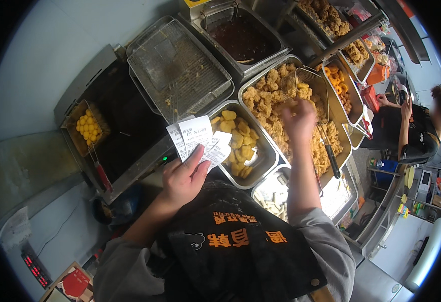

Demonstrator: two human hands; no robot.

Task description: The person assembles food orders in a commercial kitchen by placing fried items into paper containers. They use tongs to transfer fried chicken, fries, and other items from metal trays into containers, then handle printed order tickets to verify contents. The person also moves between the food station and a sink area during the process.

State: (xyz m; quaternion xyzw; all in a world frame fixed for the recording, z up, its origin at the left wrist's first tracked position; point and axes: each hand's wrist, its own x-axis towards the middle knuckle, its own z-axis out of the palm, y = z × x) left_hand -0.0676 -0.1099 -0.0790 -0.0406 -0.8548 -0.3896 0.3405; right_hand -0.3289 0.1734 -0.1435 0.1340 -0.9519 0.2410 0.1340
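Observation:
My left hand (pixel 184 175) pinches several printed paper slips (pixel 196 132) between thumb and fingers, above the near edge of a metal tray of flat golden fried pieces (pixel 239 139). Blurred by motion, my right hand (pixel 299 120) is over a large metal tray heaped with battered fried chicken (pixel 267 94). Its fingertips are unclear, so I cannot tell whether they grip a piece. Just beyond that hand, a wire strainer basket (pixel 316 81) rests in the chicken tray and holds a few pieces. Its black handle (pixel 332 160) points back towards me.
At left, a fry basket of yellow balls (pixel 88 126) sits in a fryer of dark oil (pixel 130 113). Behind are a wire draining rack (pixel 182 71) and a dark sauce vat (pixel 239 37). White sticks (pixel 271 202) fill a near tray. Another person (pixel 418 120) stands at right.

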